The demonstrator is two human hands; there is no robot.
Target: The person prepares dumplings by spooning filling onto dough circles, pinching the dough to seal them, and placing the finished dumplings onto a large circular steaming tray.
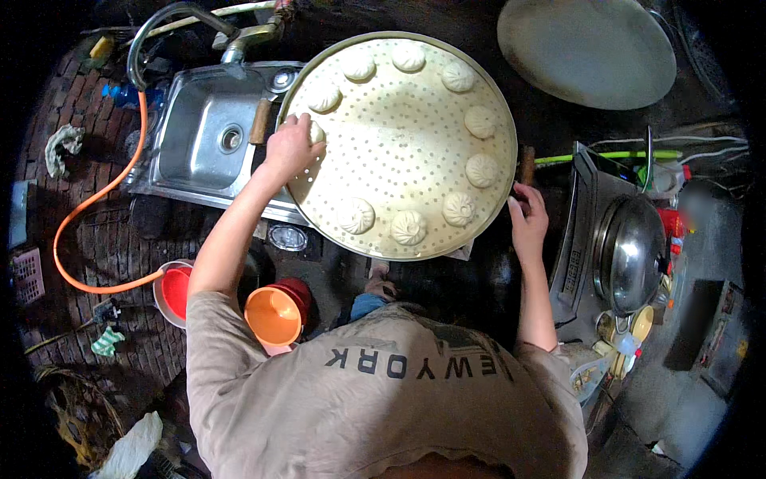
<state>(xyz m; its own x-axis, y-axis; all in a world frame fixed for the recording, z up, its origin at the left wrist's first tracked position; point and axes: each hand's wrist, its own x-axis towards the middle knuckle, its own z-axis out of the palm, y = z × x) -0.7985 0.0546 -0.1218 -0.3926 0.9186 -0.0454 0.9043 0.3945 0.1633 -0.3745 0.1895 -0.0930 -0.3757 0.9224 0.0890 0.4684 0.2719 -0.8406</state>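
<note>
A big round metal steamer tray (391, 152), pierced with small holes, lies in front of me. Several pleated buns (409, 227) form a ring near its edge, with the middle of the tray bare. At the left rim, my left hand (294, 148) has its fingers curled on one pale bun (316, 132), which they partly hide. My right hand (528, 217) is at the lower right rim, its thumb and fingers closed against the edge. Wooden handles stick out at the tray's left side (260, 121) and right side (527, 165).
Left of the tray is a steel sink (209, 132) with a curved faucet (137, 56) and an orange hose (80, 211). An orange bucket (273, 315) stands below. At right are a stove (576, 231) and a lidded pan (634, 255). A large round lid (588, 52) lies beyond.
</note>
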